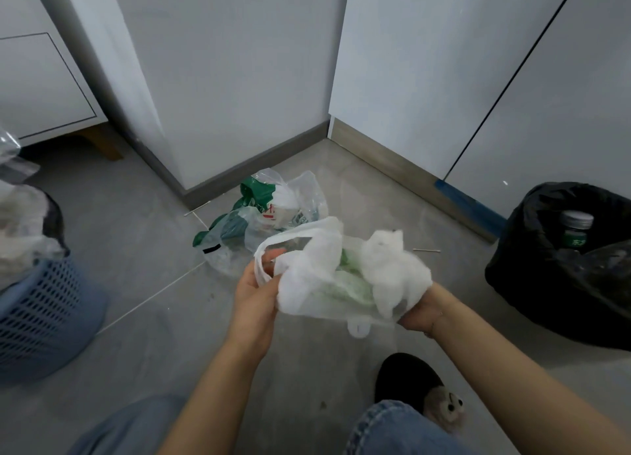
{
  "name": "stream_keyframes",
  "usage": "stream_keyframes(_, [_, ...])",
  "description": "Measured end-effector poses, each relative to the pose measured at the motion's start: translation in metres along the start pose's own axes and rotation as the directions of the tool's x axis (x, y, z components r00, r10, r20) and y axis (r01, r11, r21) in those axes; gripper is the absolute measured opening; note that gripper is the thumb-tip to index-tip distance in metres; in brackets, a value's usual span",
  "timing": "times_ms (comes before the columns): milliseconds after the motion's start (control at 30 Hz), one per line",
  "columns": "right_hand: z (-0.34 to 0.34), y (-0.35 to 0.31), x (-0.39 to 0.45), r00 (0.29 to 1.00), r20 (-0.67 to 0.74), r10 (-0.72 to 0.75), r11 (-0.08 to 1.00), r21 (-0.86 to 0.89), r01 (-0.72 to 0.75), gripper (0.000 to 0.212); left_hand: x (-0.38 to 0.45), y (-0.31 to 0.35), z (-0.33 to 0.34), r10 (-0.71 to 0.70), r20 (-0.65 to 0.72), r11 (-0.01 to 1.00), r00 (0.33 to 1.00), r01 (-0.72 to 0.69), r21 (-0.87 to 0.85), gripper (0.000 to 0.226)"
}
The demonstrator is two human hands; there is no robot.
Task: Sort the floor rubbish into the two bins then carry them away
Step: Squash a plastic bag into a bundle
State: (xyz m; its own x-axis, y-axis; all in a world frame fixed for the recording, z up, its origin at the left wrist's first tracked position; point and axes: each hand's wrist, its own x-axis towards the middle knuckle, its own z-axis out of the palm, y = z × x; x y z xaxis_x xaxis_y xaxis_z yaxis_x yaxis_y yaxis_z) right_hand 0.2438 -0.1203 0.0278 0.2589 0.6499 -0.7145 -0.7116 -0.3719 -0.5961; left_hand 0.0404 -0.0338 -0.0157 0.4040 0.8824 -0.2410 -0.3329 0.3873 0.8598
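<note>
Both my hands hold a crumpled white plastic bag (307, 283) above the floor, with something green showing inside it. My left hand (254, 294) grips its left edge by the handle loop. My right hand (418, 313) holds the right side from below, mostly hidden under a white wad (392, 266). Behind the bag, a pile of clear and green plastic bags (266, 212) lies on the floor by the wall corner. A blue perforated bin (44, 307) with a plastic liner stands at the left. A bin lined with a black bag (560, 277) stands at the right, a bottle (577, 231) inside.
Thin sticks like cotton swabs lie on the grey tiles, one left of the pile (198, 210) and one to the right (426, 250). White cabinets and walls close off the back. My knees in jeans and a black slipper (409, 379) fill the foreground.
</note>
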Motion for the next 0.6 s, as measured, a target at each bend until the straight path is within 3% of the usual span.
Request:
stream_keyframes(67, [-0.001,0.004,0.005,0.999,0.039,0.036,0.994,0.103,-0.040,0.017,0.000,0.002,-0.006,0.020,-0.084,1.000,0.996,-0.020,0.011,0.033])
stream_keyframes(133, [-0.006,0.004,0.010,0.999,-0.026,0.033,0.975,0.220,-0.026,0.006,-0.001,0.004,-0.015,0.001,-0.182,1.000,0.983,0.001,0.006,0.023])
stream_keyframes(233, [-0.008,0.001,0.011,0.997,0.027,-0.074,0.963,0.261,0.064,0.028,0.002,0.010,-0.037,-0.013,-0.327,0.998,0.945,0.031,0.051,0.021])
stream_keyframes(300, [-0.005,0.002,0.009,0.986,0.126,-0.109,0.985,0.145,0.090,0.036,0.005,0.014,-0.046,-0.018,-0.340,0.990,0.940,0.064,0.122,0.016])
stream_keyframes(400, [0.009,0.012,0.007,0.956,0.249,-0.153,0.944,-0.249,0.216,0.038,0.006,0.014,-0.048,-0.036,-0.316,0.984,0.948,0.088,0.153,0.020])
stream_keyframes(467, [0.021,0.024,0.011,0.930,0.303,-0.207,0.855,-0.406,0.322,0.041,0.004,0.015,-0.046,-0.074,-0.268,0.991,0.961,0.101,0.087,0.020])
stream_keyframes(533, [0.031,0.038,0.017,0.896,0.370,-0.244,0.753,-0.510,0.415,0.050,0.001,0.017,-0.044,-0.153,-0.097,0.988,0.983,0.152,-0.024,0.021])
stream_keyframes(600, [0.040,0.050,0.022,0.837,0.489,-0.245,0.520,-0.663,0.539,0.054,-0.003,0.015,-0.040,-0.212,0.071,0.973,0.975,0.217,-0.075,0.032])
